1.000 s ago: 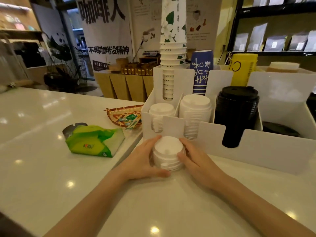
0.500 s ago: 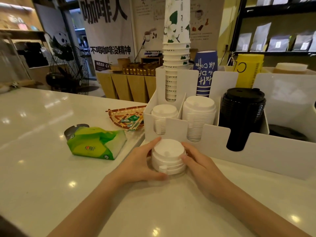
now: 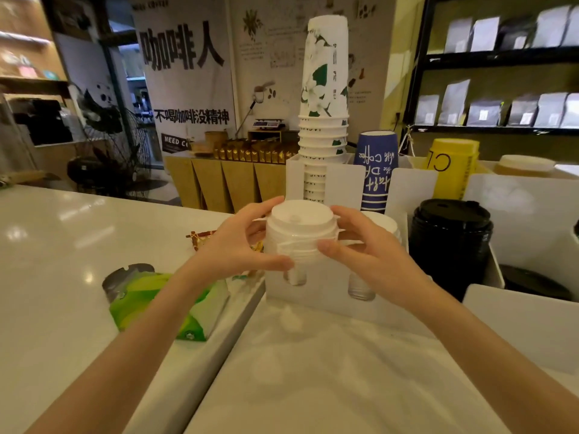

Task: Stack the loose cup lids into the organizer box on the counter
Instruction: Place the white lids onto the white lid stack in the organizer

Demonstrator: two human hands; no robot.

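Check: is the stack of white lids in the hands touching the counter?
Apart. The head view shows the white lid stack held up between the left hand and right hand, well above the counter.

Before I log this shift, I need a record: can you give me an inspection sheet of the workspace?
Surface: white counter, glossy, bare up front.
Job's things: white lid stack held over the organizer; black lids slotted.
Clutter: green tissue pack, woven tray.
Hands: left hand and right hand grip the stack's sides.
Cables: nothing seen.
Surroundings: cup stack, shelves of pouches, poster.
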